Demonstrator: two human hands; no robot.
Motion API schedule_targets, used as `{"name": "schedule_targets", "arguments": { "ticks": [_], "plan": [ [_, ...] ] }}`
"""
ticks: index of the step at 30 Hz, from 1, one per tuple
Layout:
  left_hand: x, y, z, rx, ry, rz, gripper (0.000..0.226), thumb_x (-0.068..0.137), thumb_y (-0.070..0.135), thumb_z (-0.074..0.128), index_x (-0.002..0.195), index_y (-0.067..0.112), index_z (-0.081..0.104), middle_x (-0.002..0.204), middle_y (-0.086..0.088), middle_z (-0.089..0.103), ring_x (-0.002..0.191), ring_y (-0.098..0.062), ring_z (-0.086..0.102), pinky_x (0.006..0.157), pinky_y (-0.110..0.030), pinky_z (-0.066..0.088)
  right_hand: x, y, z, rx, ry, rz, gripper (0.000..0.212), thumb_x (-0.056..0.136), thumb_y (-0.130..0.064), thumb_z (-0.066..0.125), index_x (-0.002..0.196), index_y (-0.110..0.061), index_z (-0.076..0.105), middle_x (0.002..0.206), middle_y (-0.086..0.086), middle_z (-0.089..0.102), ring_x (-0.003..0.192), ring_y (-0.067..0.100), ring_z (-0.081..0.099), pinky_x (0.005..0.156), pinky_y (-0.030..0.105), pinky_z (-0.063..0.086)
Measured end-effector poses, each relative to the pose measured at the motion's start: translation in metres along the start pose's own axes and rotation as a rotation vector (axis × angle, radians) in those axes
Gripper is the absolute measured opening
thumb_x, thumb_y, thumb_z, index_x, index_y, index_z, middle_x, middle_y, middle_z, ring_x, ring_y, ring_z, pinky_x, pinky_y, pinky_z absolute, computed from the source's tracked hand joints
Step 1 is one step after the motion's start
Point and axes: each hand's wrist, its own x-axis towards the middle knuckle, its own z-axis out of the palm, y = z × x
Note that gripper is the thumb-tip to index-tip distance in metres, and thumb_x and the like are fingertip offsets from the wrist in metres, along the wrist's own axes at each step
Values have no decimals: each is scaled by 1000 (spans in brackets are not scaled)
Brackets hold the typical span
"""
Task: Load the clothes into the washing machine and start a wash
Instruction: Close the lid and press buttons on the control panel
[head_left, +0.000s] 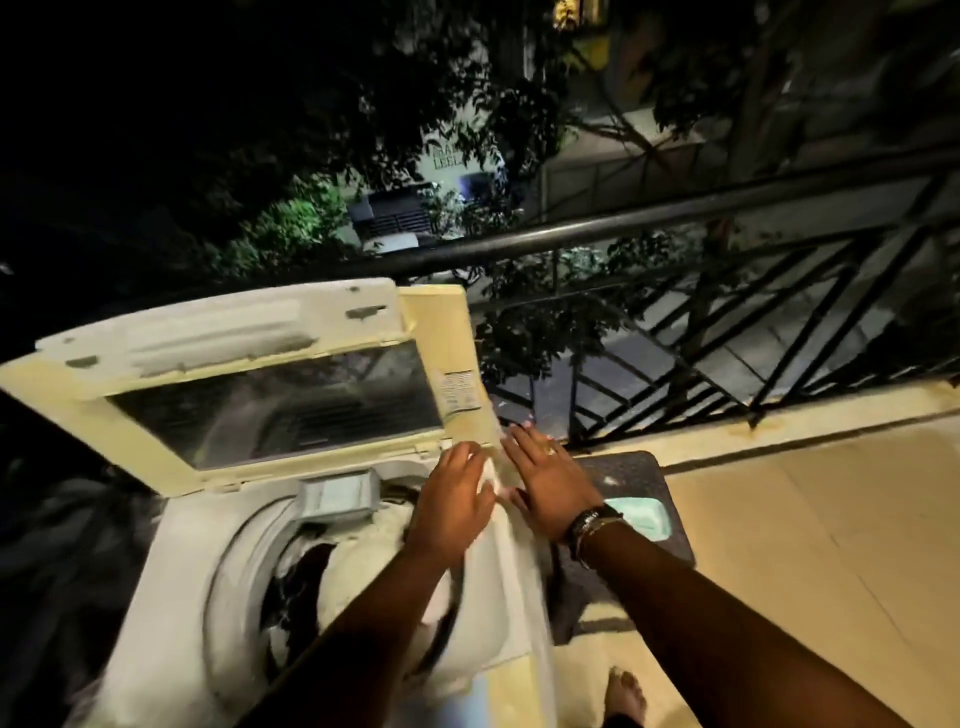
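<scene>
A cream top-loading washing machine (171, 597) fills the lower left, its windowed lid (156, 447) standing open towards the railing. Dark and white clothes (306, 577) lie in the drum. A grey-blue box (337, 493) sits on the drum's rear rim. My left hand (454, 499) is at the machine's rear right corner with its fingers bent down; blur hides whether it grips anything. Beside it, my right hand (550, 483) lies flat with fingers spread at the lid's right edge. It holds nothing, and the wrist wears bracelets.
A dark metal balcony railing (623, 223) runs behind the machine, with trees and a night street below. Right of the machine lies a dark mat (639, 478) with a teal item (644, 514) on it. Beige floor tiles (805, 545) spread right. My bare foot (626, 691) stands by the machine.
</scene>
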Motion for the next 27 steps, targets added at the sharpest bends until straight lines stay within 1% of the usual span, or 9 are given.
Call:
{"name": "schedule_targets", "arguments": {
  "ticks": [5,8,11,14,17,21,23,25,27],
  "plan": [
    [-97,-121,-51,-104,-50,-120,33,85,27,57,118,27,66,116,7,67,107,-12,62,95,-27,49,-4,-94,41,74,-9,-16,57,95,-29,53,149,-12,43,156,15,40,143,34,39,118,44,33],
    [-139,-173,-72,-170,-166,-273,38,85,26,63,123,24,64,116,5,67,99,-9,63,93,-28,51,1,-150,67,108,-63,10,57,87,-30,62,140,-12,53,149,15,47,125,39,56,105,43,48],
    [-161,-206,-81,-115,-319,-323,48,88,27,68,134,17,58,135,-2,61,118,-15,60,100,-16,40,11,-196,81,43,-212,10,63,86,-39,59,144,-18,47,155,8,39,127,36,54,104,44,48],
    [-165,-221,-81,-100,-419,-344,65,88,38,66,146,15,46,148,-4,50,135,-19,49,112,-26,35,22,-231,77,-61,-335,25,61,90,-41,58,144,-17,45,152,8,41,125,35,55,104,43,45],
    [-156,-223,-84,-115,-432,-361,75,88,40,63,152,14,34,157,-6,39,143,-21,39,116,-32,33,39,-245,74,-143,-391,36,54,91,-42,59,137,-16,51,143,7,48,124,33,55,103,42,45],
    [-135,-226,-87,8,-367,-293,65,97,36,53,152,11,30,159,-8,32,146,-25,32,119,-36,27,70,-249,71,-160,-447,96,52,90,-43,64,130,-12,52,140,9,49,127,33,53,103,42,46],
    [-131,-228,-87,27,-387,-292,66,98,36,50,154,11,27,162,-8,28,149,-26,26,121,-39,25,83,-251,71,-157,-472,121,53,89,-43,66,129,-10,52,141,11,47,129,33,51,104,41,46],
    [-126,-231,-86,53,-418,-287,71,99,36,50,157,11,18,166,-8,17,153,-26,15,124,-42,18,97,-250,74,-175,-504,136,58,90,-44,65,134,-9,51,147,13,42,133,33,48,108,41,43],
    [-118,-235,-85,51,-434,-297,77,99,37,50,159,12,9,168,-7,3,155,-26,4,125,-45,12,110,-251,76,-181,-520,140,66,92,-45,64,142,-7,45,159,16,27,144,34,36,116,43,36]
  ]
}}
